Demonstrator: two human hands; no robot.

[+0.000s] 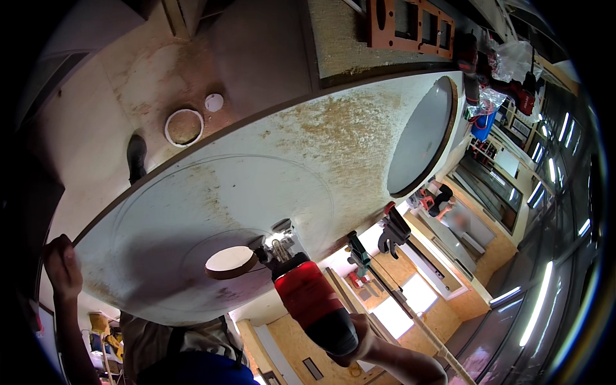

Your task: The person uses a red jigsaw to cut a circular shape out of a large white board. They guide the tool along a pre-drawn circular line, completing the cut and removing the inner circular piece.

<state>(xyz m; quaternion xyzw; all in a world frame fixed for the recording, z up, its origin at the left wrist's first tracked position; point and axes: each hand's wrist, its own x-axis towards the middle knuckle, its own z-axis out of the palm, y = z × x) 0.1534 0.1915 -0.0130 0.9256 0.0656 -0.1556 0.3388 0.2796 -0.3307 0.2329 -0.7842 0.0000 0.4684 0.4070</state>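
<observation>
A white board [256,186] stretches before me, strewn with sawdust. Pencilled circles mark its left half. It has a large round opening [420,144] toward the far right and a smaller round hole [230,259] nearer me. My right hand [359,337] is closed around the rear of a red and black jigsaw [314,305]. The jigsaw's metal front rests on the board just right of the small hole, where a light shines; its blade cannot be made out. At the board's left edge, my left hand [62,266] curls its fingers around the rim.
Two clamps, one black [393,231] and one green [359,253], sit by the board's right edge. An orange-brown template [410,27] lies beyond. Below are a pale ring [184,128] and a small white disc [213,102]. Another person [443,200] is at the right.
</observation>
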